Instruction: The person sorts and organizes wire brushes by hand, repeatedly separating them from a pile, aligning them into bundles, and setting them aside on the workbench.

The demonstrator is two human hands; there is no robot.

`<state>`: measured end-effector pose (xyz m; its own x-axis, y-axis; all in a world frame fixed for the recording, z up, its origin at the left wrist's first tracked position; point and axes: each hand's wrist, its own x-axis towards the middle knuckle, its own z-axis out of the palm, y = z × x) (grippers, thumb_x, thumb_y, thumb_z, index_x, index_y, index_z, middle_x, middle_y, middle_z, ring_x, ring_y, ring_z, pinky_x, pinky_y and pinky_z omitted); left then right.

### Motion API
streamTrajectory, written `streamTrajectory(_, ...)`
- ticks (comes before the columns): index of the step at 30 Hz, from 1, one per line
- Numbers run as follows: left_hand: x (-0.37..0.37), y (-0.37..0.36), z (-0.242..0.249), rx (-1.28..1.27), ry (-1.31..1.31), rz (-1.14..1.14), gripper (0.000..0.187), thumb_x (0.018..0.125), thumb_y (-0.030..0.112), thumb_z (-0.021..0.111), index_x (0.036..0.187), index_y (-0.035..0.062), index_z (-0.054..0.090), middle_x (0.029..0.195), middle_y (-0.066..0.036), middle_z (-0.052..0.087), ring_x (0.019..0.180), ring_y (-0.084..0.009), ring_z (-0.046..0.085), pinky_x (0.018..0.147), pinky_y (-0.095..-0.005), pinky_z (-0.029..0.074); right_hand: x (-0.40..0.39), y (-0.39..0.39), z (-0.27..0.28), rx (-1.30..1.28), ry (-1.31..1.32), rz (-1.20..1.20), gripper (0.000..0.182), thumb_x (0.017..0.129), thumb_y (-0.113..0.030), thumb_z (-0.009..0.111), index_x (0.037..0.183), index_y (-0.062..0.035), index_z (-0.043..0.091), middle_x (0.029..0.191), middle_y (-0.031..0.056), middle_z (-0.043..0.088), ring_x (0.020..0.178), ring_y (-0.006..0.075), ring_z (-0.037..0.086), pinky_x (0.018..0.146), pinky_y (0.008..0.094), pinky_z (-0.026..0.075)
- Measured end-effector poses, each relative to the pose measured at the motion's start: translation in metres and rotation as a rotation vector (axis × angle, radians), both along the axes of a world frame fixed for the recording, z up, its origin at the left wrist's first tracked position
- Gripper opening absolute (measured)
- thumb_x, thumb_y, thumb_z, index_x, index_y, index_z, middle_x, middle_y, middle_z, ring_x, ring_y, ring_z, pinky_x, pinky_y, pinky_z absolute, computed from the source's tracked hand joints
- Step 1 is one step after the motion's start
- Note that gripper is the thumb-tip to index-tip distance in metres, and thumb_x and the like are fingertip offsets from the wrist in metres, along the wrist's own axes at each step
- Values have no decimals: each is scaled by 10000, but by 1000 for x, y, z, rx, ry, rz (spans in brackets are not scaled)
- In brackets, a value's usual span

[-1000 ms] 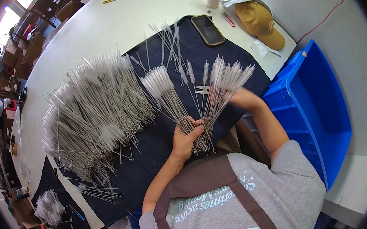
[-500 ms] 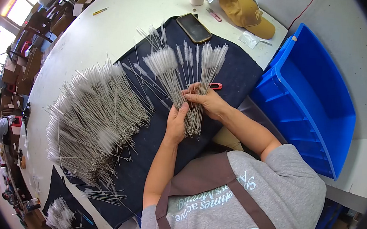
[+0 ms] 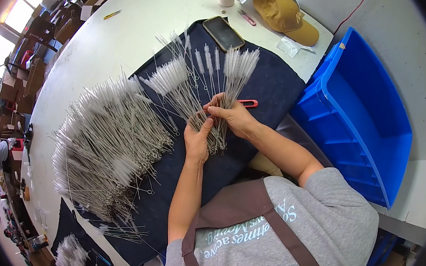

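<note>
My left hand [image 3: 197, 139] is closed around the wire stems of a bunch of straw brushes [image 3: 170, 75], whose white bristle heads fan out up and to the left. Beside it, my right hand [image 3: 232, 117] grips another bunch of straw brushes [image 3: 240, 66], held more upright, with a few brushes standing apart between the two bunches. The looped wire ends hang below my hands. My fingertips nearly meet at the stems, and some fingers are hidden behind them. A large pile of straw brushes [image 3: 115, 139] lies to the left on the dark cloth [image 3: 165, 200].
A phone [image 3: 223, 33] lies at the cloth's far edge. A red-handled tool [image 3: 248, 103] is behind my right hand. Beyond are a cap [image 3: 285, 17] and a pink cutter [image 3: 247, 18] on the white table [image 3: 147, 14]. To the right stands a blue bin [image 3: 363, 122].
Both hands have shifted slightly left and up. The left bunch now tilts further left, and its bristle heads have moved away from those of the right bunch.
</note>
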<state>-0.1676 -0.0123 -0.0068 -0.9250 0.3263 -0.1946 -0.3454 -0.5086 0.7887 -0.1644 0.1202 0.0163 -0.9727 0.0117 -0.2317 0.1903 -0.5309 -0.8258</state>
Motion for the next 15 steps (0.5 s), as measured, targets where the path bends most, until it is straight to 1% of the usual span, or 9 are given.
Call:
streamTrajectory(1,0,-1,-1,4,-5,-6,283,812,4,597,1084,-4,516,1007,-66,587,899,-134,572,825,-247,456,0,-2,0,-6,-16,-13,160,801,-62,622,904,-49,501,876,55,584,758,107,554,689,237,462)
streamTrajectory(3,1,-3,-2,11,-16,-18,294,813,3,596,1094,-1,509,1014,-64,584,909,-132,567,834,-248,452,0,-4,1,37,-25,-3,150,794,-63,628,887,-52,510,841,43,583,742,101,549,679,230,454)
streamTrajectory(7,5,-2,-1,37,59,-27,356,800,-5,606,1132,3,476,1077,-70,554,971,-141,541,851,-252,442,-2,-9,-3,57,-17,16,127,785,-72,634,854,-55,528,786,21,572,716,90,532,664,225,439)
streamTrajectory(10,9,1,5,10,139,-40,441,771,-24,629,1168,8,440,1109,-70,532,1007,-149,523,863,-255,436,-3,-10,-4,102,-23,47,124,786,-83,633,854,-51,535,781,16,564,705,88,524,667,225,438)
streamTrajectory(13,12,0,3,-84,175,-52,507,743,-48,646,1190,16,415,1109,-66,525,1014,-154,518,867,-258,436,-3,-10,-7,83,-43,54,169,771,-105,664,874,-60,538,827,18,573,782,102,535,732,240,436)
streamTrajectory(15,14,0,7,-134,179,-62,543,730,-64,650,1204,24,401,1101,-65,526,1005,-155,523,865,-258,438,0,-10,-3,94,-53,53,170,770,-106,666,875,-63,539,828,13,572,788,103,536,734,242,436)
